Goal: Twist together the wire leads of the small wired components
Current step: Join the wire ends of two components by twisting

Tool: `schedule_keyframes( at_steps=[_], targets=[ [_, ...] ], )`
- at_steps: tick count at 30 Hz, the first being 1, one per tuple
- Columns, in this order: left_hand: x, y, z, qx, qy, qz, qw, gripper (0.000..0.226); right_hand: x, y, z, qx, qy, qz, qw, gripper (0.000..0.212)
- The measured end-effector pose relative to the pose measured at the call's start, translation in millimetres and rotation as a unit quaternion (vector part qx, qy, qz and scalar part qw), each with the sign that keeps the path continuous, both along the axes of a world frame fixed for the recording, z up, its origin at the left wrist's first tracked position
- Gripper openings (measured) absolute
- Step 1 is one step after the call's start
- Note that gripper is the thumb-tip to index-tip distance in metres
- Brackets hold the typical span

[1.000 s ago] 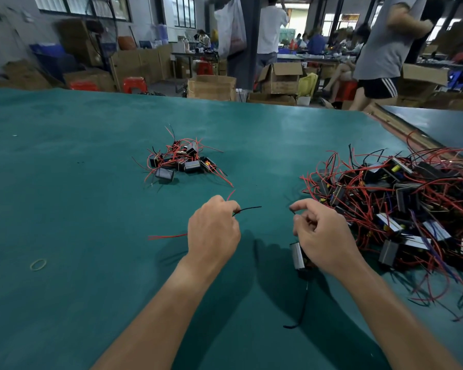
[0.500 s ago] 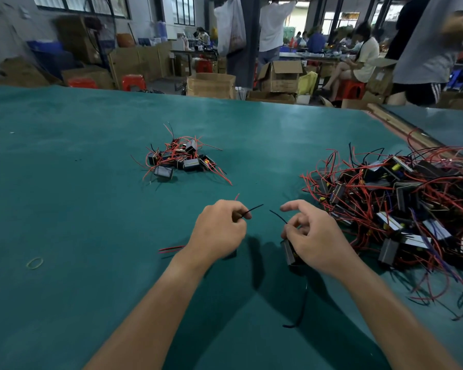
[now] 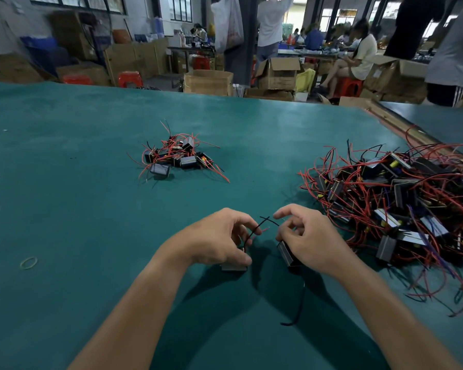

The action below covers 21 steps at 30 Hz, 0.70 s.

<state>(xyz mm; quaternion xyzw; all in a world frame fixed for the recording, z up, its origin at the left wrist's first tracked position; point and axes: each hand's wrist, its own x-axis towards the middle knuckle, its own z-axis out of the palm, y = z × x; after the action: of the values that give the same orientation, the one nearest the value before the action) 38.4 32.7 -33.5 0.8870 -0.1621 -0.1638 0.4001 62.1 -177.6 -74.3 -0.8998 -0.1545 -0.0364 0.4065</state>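
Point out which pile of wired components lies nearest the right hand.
The big sprawling pile at far right, just beside the right hand. The small pile lies farther off, beyond the left hand.

A matt green table cover (image 3: 78,198) carries glossy plastic-cased components (image 3: 288,253) with smooth insulated leads (image 3: 262,222).

Two small boxy components (image 3: 285,253) side by side, black leads (image 3: 264,219) crossed above
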Motion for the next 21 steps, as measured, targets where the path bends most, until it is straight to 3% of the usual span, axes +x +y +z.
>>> schedule_keyframes(
  at_steps=[5, 12, 21],
  targets=[
    [-3.7, 2.2, 0.0, 0.047, 0.004, -0.059, 0.997, 0.055, -1.0, 1.5, 0.6, 0.001, -0.002, -0.002, 1.000, 0.018],
    [-0.1, -4.0, -6.2, 0.017, -0.128, 0.018, 0.991, 0.044, -1.0, 2.3, 2.0, 0.002, -0.005, -0.013, 1.000, 0.020],
    [-3.6, -5.0, -2.9, 0.128, -0.216, 0.015, 0.968, 0.037, -0.6, 3.0, 1.1, 0.003, 0.001, -0.011, 1.000, 0.018]
  ],
)
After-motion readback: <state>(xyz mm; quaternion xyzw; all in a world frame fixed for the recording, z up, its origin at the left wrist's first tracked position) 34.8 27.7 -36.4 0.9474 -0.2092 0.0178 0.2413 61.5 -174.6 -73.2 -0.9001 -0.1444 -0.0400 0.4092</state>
